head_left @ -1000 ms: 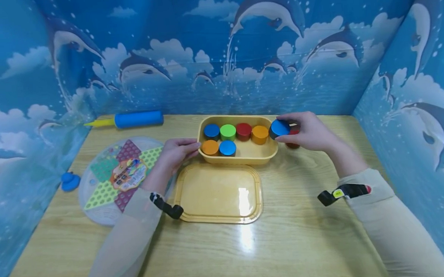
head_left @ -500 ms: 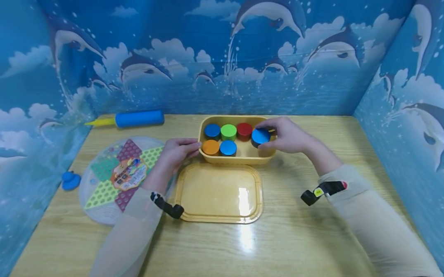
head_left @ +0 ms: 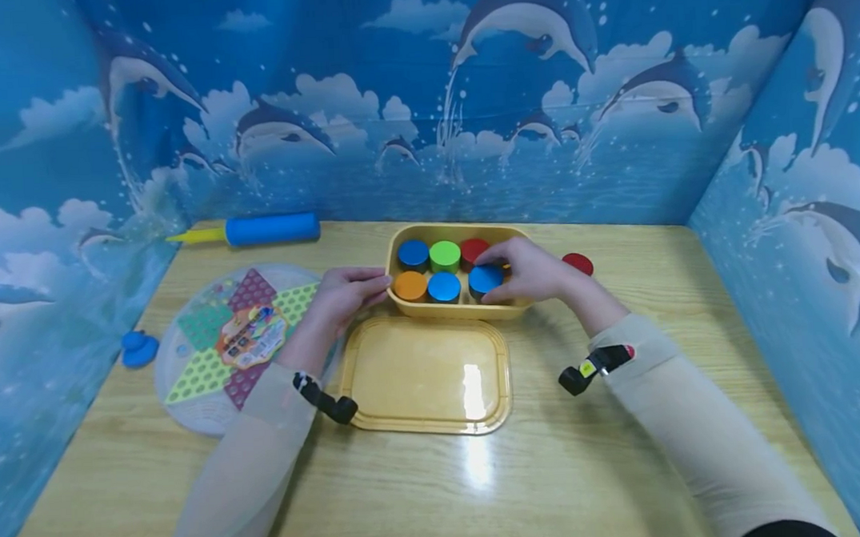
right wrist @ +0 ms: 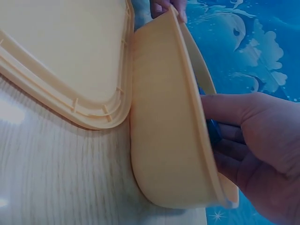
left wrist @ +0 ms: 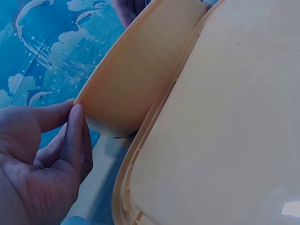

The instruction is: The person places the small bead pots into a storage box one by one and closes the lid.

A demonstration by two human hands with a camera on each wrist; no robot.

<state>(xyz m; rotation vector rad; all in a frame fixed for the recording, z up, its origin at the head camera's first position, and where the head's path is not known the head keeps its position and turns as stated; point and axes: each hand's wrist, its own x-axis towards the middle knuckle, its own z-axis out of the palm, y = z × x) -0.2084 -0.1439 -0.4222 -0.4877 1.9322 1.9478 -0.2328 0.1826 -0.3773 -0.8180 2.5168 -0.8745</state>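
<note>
A yellow plastic box holds several small round tubs or discs with coloured tops. My left hand pinches the box's left rim between thumb and fingers, as the left wrist view also shows. Inside the box's front row, my right hand grips a blue round piece by its sides, just right of a lighter blue one. An orange piece lies at front left. Behind stand a dark blue, a green and a red piece, the last partly covered by my fingers.
A flat yellow lid lies in front of the box. One red piece sits on the table right of it. To the left are a round patterned game board, a small blue knobbed object and a blue pump with a yellow nozzle.
My right hand has carried the blue piece leftward from above the box's right end down into its front row. The left hand stays on the rim.
</note>
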